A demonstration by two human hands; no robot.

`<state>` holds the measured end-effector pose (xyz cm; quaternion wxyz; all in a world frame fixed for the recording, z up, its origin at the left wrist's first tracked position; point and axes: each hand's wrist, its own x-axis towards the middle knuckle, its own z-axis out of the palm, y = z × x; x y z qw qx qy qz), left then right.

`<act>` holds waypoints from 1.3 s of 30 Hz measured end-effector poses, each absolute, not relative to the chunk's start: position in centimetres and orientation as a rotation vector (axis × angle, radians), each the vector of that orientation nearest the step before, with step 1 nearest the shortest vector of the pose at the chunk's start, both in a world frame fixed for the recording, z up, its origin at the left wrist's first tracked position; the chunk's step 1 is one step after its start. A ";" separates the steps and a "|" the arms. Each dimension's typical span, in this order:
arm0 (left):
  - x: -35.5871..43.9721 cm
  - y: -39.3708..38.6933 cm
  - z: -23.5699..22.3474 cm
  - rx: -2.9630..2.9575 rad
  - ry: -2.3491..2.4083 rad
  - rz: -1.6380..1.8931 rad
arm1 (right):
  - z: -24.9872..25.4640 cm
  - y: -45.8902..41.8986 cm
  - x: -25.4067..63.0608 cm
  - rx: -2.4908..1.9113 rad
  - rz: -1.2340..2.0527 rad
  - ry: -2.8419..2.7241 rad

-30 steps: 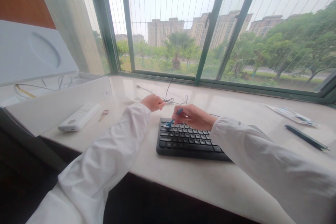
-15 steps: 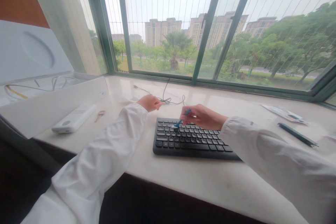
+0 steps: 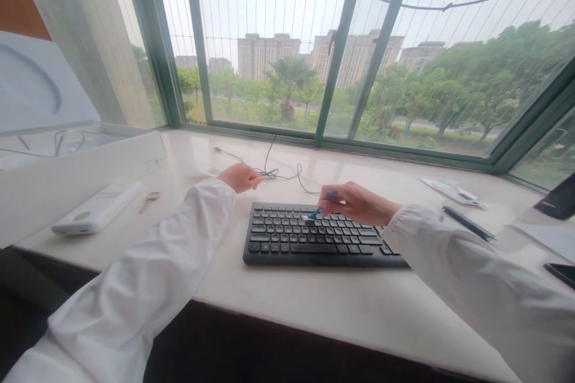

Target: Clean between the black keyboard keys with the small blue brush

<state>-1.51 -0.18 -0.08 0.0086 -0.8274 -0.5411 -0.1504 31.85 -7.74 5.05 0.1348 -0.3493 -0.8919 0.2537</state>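
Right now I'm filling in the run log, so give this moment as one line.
left hand: near cable | right hand: holding brush, bristles at keyboard | keyboard: on counter | power bank: left of keyboard

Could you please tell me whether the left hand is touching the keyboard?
Apart. The head view shows a strip of white counter between the left hand and the far edge of the keyboard.

You've got bright, hazy daylight pouring through the window, glare on the pale sill, edges bending and smearing.
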 end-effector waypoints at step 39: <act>0.8 -3.7 0.6 -2.304 -1.981 -0.305 | 4.0 -6.3 45.4 -1.172 0.531 -2.427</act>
